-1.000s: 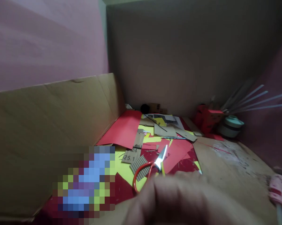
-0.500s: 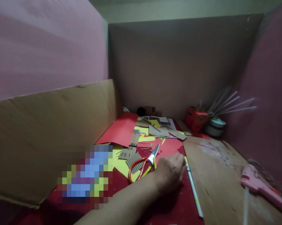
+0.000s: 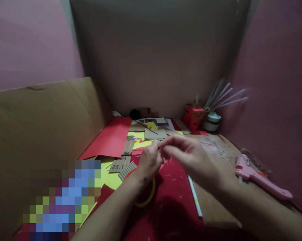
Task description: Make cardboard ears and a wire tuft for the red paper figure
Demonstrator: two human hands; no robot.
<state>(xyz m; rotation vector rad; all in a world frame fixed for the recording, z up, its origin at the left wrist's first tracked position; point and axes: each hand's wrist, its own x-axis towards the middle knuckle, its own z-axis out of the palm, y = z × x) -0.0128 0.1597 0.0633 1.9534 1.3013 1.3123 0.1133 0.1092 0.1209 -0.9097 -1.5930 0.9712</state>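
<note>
My left hand point(image 3: 151, 160) is closed above the red tabletop, fingertips gathered; whatever it may pinch is hidden. From the right, my right hand point(image 3: 184, 150) meets it with bent fingers, thumb and fingertips close together at the left fingertips. Anything between them is too small to make out. Partly beneath my left forearm lie the scissors point(image 3: 153, 194), with a yellow handle loop showing and the blades hidden. A small piece of corrugated cardboard point(image 3: 127, 170) is beside that forearm. Below my right hand a thin white stick point(image 3: 195, 197) rests along the red surface's edge.
A pink glue gun point(image 3: 248, 169) lies at the right. Behind stand a red box-like figure point(image 3: 196, 118), pale sticks point(image 3: 232, 97) and a lidded pot point(image 3: 212, 121). Red paper point(image 3: 108, 137) and cardboard scraps cover the left back. A tall cardboard panel point(image 3: 40, 140) borders the left side.
My right hand has come into view from the right and joined my left hand. My left hand has shifted left in view, now covering much of the scissors. The view has also shifted.
</note>
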